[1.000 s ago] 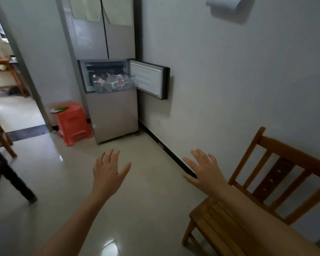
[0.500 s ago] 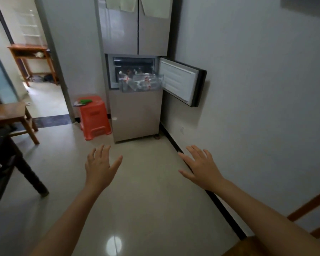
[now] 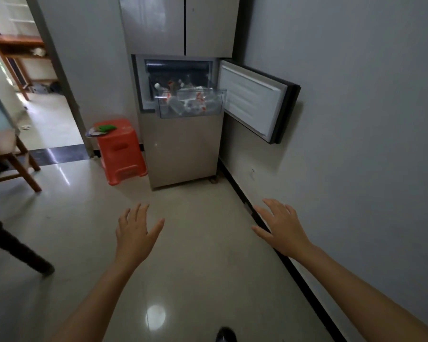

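Clear drawer (image 3: 190, 106), one, pulled out, left hand (image 3: 135, 236), right hand (image 3: 283, 230), both spread

The room is dim and greyish; daylight spills through the doorway (image 3: 47, 114) at upper left. A round glare spot shines on the glossy floor (image 3: 156, 317) at bottom centre. Wide-angle bending curves the frame edges, and the left edge is smeared by blur.

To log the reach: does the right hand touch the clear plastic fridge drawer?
Apart. The head view shows the right hand open over the floor, well short of the clear plastic fridge drawer.
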A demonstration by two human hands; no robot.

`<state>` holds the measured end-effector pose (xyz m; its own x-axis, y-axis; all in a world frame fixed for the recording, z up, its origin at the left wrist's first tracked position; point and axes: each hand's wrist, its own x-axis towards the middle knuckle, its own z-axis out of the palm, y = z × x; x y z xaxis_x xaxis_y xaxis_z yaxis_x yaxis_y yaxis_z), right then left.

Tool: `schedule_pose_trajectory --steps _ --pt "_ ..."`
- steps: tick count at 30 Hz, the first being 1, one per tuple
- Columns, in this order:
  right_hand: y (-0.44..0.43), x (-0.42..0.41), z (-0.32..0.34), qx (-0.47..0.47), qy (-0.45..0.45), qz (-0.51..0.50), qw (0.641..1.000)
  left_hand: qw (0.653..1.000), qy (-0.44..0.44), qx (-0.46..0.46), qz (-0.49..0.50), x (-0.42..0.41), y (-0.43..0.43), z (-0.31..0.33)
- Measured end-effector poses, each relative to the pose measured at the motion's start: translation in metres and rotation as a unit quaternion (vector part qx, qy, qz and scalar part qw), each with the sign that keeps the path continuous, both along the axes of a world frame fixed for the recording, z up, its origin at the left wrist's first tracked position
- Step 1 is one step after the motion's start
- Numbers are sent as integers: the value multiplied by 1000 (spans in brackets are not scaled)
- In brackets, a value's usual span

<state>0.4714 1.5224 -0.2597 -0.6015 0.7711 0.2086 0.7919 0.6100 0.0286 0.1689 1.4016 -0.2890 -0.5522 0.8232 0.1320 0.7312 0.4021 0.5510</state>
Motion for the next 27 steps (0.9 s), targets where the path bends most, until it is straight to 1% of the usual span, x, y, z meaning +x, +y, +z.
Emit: schedule_pose_trajectory --steps 5,8,12,13,16,18,21,24,27 --pt "89 -3 -3 -20 0 -3 1000 1000 8 6 7 -14 80 2" --pt "149 -11 11 -35 14 4 999 999 18 40 22 -29 132 16" --pt "221 -31 31 -27 20 16 999 995 31 75 50 -49 188 33" --pt "239 -37 33 -17 22 26 999 995 34 76 58 -52 201 34" --pt "281 -56 34 -63 15 39 997 994 32 67 75 -57 230 33" --pt "303 -68 25 -63 15 47 997 995 35 59 75 -61 246 30" --pt "332 -95 15 -74 7 73 995 994 25 55 90 -74 272 29" --pt "364 -135 16 -62 13 106 992 991 24 65 110 -96 300 28" --pt "397 -180 17 -84 17 119 989 992 18 60 111 -124 331 22"
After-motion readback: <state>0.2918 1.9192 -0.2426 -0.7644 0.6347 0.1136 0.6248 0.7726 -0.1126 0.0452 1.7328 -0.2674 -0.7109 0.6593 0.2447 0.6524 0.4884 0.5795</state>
